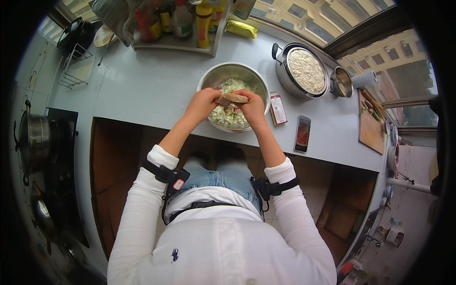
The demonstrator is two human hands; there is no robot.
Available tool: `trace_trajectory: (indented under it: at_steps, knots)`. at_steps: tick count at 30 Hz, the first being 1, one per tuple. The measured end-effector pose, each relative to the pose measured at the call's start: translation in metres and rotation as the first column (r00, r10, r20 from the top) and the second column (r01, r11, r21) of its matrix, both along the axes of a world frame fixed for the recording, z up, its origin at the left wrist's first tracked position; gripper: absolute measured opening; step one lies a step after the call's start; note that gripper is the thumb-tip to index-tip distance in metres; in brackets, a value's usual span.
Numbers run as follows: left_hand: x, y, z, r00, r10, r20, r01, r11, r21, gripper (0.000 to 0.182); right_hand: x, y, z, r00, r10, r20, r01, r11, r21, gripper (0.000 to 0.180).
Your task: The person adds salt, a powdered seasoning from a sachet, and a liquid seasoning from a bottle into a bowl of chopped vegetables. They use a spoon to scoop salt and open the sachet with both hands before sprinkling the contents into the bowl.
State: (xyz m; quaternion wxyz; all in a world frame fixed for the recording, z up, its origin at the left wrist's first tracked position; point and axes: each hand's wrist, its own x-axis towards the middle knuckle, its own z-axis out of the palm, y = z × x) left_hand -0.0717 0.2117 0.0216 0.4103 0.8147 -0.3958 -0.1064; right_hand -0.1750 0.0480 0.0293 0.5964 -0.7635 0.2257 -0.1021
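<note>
My left hand (205,104) and my right hand (253,107) meet above a stainless steel mixing bowl (263,83). Between their fingers is a pale, flattish piece that looks like a small packet or a piece of food (235,98); its exact kind cannot be told. Both hands grip it, one at each end. Chopped pale green and white vegetables (229,119) with some pinkish bits lie in the bowl below. A small red and white carton (278,109) stands close to the bowl's right side.
A smartphone (302,133) lies near the counter's front edge. Farther right are a steel pot (302,93) holding a basin of dough (306,70), a small steel pan (342,82) and a wooden cutting board (370,131). A rack (171,46) of bottles stands behind; a black cooktop (64,171) is at left.
</note>
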Motion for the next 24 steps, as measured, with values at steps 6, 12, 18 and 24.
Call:
trace_trajectory:
  at_steps: [6, 12, 18, 24]
  knots:
    - [0.006, 0.001, -0.004, 0.999, 0.043, -0.002, -0.043, 0.999, 0.023, 0.015, -0.002, 0.020, -0.002, 0.981, -0.184, 0.063, 0.179, 0.982, 0.065, 0.010]
    - [0.021, -0.010, 0.004, 0.998, 0.015, 0.067, -0.012, 0.999, -0.048, 0.015, 0.005, 0.010, -0.001, 0.968, -0.210, 0.135, 0.217, 0.975, -0.040, 0.012]
    - [0.038, -0.030, 0.010, 1.000, 0.015, 0.005, -0.015, 0.999, -0.040, 0.013, 0.025, -0.010, 0.000, 0.976, -0.174, 0.133, 0.169, 0.984, 0.049, 0.017]
    - [0.047, -0.047, 0.011, 0.997, 0.069, 0.044, -0.068, 0.997, -0.027, 0.014, 0.040, -0.025, 0.002, 0.995, -0.094, 0.019, 0.095, 0.982, -0.162, 0.022]
